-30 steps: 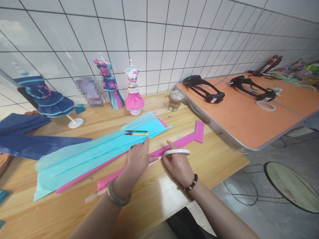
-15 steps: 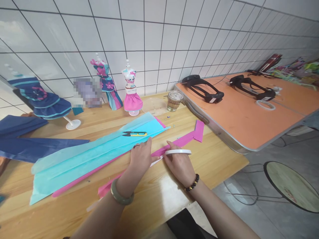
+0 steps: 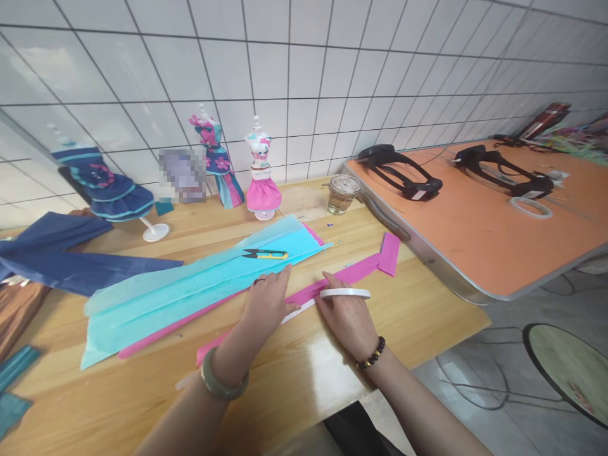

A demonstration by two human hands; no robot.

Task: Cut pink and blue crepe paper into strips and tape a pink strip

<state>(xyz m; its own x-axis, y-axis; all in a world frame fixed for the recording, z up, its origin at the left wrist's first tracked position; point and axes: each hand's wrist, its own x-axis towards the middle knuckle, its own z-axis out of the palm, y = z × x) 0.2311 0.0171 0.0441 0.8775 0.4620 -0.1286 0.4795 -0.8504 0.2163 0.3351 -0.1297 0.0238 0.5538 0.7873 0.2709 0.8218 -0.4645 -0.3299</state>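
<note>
My left hand (image 3: 266, 299) lies on a pink strip (image 3: 358, 272), its thumb and index finger apart. A ring of white tape (image 3: 346, 293) sits around the fingers of my right hand (image 3: 349, 320), which is closed at the strip's near edge. A narrow white band of tape (image 3: 299, 311) runs along that edge between my two hands. Past my left hand, turquoise sheets (image 3: 156, 304) of thin material stretch diagonally across the wooden table, with a pink layer showing underneath. Yellow-and-black thread snips (image 3: 266, 254) rest on these sheets. My right fingertips are partly hidden.
Three small dress forms, in a navy dress (image 3: 118, 193), a pink-and-teal outfit (image 3: 219, 158) and a pink skirt (image 3: 264, 193), stand by the wall. A glass of liquid (image 3: 342, 193) is near an orange table (image 3: 484, 240) bearing black headsets (image 3: 403, 174). Navy fabric (image 3: 71, 253) lies left.
The view has swung slightly left, so most things appear farther right. My hands, the tape ring and the pink strip keep nearly the same positions relative to one another.
</note>
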